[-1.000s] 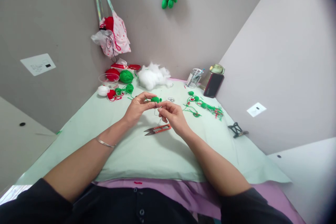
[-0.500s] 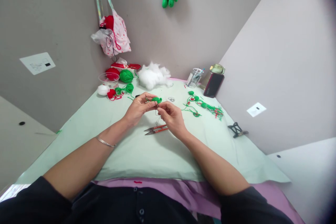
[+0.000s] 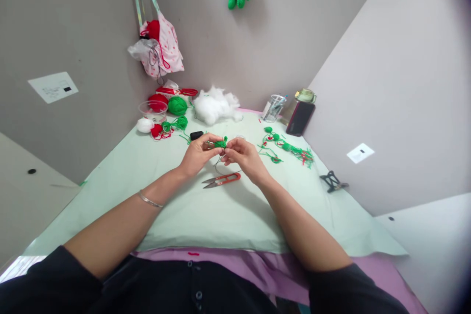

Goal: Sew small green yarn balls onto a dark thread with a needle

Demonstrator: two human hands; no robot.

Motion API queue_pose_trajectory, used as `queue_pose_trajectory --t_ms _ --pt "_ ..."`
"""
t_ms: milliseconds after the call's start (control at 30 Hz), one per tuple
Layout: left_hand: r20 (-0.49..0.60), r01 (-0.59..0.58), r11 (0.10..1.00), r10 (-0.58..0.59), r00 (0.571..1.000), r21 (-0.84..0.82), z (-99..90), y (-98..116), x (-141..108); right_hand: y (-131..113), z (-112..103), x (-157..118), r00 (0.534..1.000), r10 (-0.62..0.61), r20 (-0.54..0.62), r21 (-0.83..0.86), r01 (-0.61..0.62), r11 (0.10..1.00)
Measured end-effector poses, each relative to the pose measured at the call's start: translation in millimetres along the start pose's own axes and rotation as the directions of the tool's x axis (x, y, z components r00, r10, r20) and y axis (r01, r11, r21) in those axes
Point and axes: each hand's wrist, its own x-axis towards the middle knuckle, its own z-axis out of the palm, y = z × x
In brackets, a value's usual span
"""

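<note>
A small green crocheted piece is pinched between the fingers and thumb of my left hand, above the middle of the pale green cloth. My right hand is closed at the piece's right end, thumb against fingers; what it pinches there is too small to make out. Dark thread hangs in a loop below the two hands. Just beneath them lie orange-handled thread snips, blades pointing left. Behind my left hand sits a black spool.
White stuffing lies at the back. Red and green yarn balls and a clear bowl are back left. Green crocheted pieces with loose threads lie right, near a clear cup and a phone.
Both hands have shifted a little right, and my right hand has risen, uncovering the snips' handles. The green piece has turned slightly, and the black spool shows more.
</note>
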Motion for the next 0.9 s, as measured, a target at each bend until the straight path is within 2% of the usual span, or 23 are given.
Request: queue_pose_trajectory --t_ms 67,133,233,300,433,600,767,900 --pt "-0.024 -0.016 0.999 0.017 1.000 0.040 0.5 -0.8 0.1 -1.6 -2.3 -0.7 0.995 -0.090 -0.051 -0.212 0.077 0.974" --pt "-0.074 -0.023 0.998 0.027 0.997 0.063 0.6 -0.5 0.3 -2.4 -3.6 -1.7 0.971 -0.211 -0.115 -0.381 0.153 0.912" --pt "-0.131 -0.025 0.995 0.037 0.991 0.093 0.7 -0.2 -0.1 -1.1 -3.0 -3.1 0.928 -0.354 -0.117 -0.500 0.253 0.828" --pt "-0.116 -0.038 0.991 0.053 0.992 0.129 1.1 -0.5 -1.1 1.6 -1.5 -3.5 0.912 -0.403 -0.078 -0.557 0.295 0.776" --pt "-0.086 -0.062 0.985 0.077 0.993 0.163 2.2 -1.0 -3.0 7.5 1.4 -2.7 0.927 -0.372 -0.054 -0.621 0.260 0.739" --pt "-0.072 -0.058 0.965 0.079 0.994 0.257 0.9 0.8 -4.4 4.5 3.4 -2.7 0.945 -0.309 -0.108 -0.557 0.199 0.806" --pt "-0.022 -0.096 0.869 0.122 0.992 0.486 -1.5 1.6 -6.3 -3.3 3.2 -4.8 0.920 -0.353 -0.171 -0.554 0.207 0.807" --pt "0.065 -0.149 0.836 0.134 0.989 0.528 -1.4 1.4 -6.6 -7.8 -1.4 -3.8 0.915 -0.338 -0.221 -0.523 0.182 0.833"
